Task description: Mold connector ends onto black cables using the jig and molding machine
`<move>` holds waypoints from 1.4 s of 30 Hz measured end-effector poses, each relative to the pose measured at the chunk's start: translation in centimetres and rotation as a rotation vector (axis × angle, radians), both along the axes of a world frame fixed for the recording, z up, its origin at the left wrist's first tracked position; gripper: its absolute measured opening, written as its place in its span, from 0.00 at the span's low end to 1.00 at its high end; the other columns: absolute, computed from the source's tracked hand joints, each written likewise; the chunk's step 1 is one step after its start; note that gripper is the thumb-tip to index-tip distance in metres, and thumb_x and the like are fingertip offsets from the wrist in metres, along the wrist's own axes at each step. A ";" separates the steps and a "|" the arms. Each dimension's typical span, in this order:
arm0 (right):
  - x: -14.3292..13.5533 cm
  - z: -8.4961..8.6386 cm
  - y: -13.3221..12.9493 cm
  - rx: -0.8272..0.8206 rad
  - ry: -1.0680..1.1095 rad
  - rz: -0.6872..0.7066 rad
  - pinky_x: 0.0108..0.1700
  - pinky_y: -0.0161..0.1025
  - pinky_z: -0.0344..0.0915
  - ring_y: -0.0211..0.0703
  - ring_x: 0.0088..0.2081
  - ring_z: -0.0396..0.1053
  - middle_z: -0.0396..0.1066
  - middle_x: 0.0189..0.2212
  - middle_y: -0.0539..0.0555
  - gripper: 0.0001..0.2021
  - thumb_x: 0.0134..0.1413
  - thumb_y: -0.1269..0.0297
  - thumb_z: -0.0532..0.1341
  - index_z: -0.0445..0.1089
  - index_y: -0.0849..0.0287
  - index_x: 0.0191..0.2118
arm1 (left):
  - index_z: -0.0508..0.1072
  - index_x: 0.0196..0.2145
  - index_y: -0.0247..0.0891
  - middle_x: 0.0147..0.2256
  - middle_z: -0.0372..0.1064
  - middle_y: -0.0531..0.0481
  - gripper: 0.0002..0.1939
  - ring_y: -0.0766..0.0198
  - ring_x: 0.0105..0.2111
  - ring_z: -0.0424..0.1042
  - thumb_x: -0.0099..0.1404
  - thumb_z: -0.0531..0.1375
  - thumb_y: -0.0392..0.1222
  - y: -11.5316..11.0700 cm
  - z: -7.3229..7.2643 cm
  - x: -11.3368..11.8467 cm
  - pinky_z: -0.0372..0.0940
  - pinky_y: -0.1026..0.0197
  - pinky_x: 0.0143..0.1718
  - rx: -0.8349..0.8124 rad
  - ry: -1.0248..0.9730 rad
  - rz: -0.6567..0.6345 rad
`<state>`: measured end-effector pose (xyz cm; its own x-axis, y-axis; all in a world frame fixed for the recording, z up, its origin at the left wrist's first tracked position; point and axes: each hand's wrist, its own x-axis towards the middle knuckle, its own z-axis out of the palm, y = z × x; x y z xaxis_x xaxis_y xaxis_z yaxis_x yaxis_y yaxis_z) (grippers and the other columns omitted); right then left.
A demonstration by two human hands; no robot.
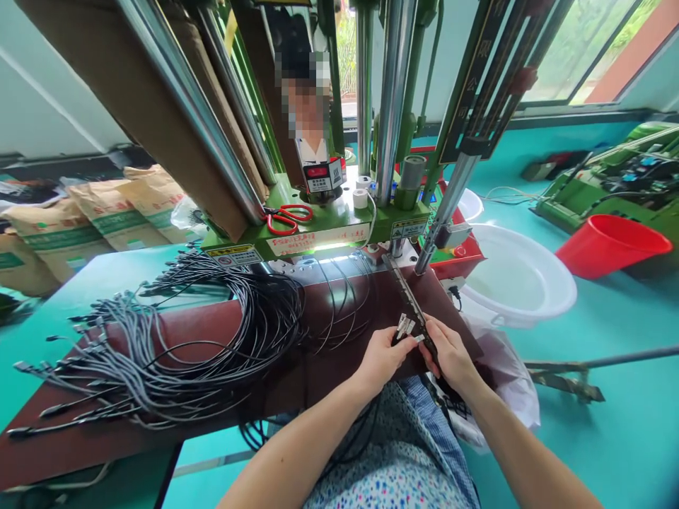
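My left hand (386,353) is closed around several cable connectors (405,326) with bright metal ends, close to the front right of the brown board. Beside it, my right hand (448,351) grips the near end of a long, dark metal strip (406,286), whose far end lies by the machine's base. The two hands are close together, with one connector between them. A large bundle of black and grey cables (265,318) is looped over the board to the left. A few thin cables (344,300) run out from under the machine.
The green press (390,215) stands ahead with steel columns and red-handled scissors (286,218) on it. A white basin (517,276) and a red bucket (610,244) are at right. Paper sacks (100,212) stand at left. A plastic bag (503,382) hangs beside the board.
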<state>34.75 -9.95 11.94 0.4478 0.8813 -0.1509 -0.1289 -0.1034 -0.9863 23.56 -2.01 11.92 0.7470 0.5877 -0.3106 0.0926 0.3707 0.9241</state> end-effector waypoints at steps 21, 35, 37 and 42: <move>0.0 0.3 -0.4 -0.024 -0.025 0.003 0.11 0.26 0.45 0.29 0.10 0.51 0.56 0.12 0.42 0.26 0.58 0.53 0.51 0.52 0.58 0.60 | 0.59 0.29 0.39 0.13 0.44 0.65 0.16 0.78 0.11 0.41 0.52 0.61 0.51 1.3 1.5 -0.8 0.35 0.70 0.13 -0.096 -0.029 -0.016; -0.1 -0.2 -0.3 -0.027 -0.111 0.081 0.12 0.27 0.48 0.29 0.11 0.50 0.54 0.12 0.41 0.27 0.58 0.53 0.51 0.52 0.60 0.60 | 0.60 0.23 0.37 0.10 0.45 0.65 0.21 0.79 0.10 0.42 0.43 0.66 0.52 1.3 1.7 -0.8 0.35 0.69 0.12 -0.144 0.050 0.034; -0.1 0.0 -0.3 -0.037 -0.106 0.077 0.12 0.28 0.48 0.30 0.11 0.50 0.55 0.12 0.42 0.28 0.58 0.53 0.51 0.52 0.60 0.60 | 0.60 0.23 0.37 0.10 0.44 0.65 0.21 0.79 0.10 0.42 0.43 0.66 0.52 1.3 1.8 -0.8 0.34 0.69 0.12 -0.168 0.046 0.022; 0.0 0.4 -0.3 -0.052 -0.076 0.076 0.12 0.28 0.44 0.30 0.10 0.49 0.55 0.12 0.42 0.27 0.57 0.52 0.51 0.54 0.61 0.59 | 0.62 0.23 0.36 0.10 0.44 0.65 0.20 0.79 0.10 0.41 0.44 0.65 0.52 1.5 1.7 -0.8 0.33 0.69 0.13 -0.184 0.016 -0.012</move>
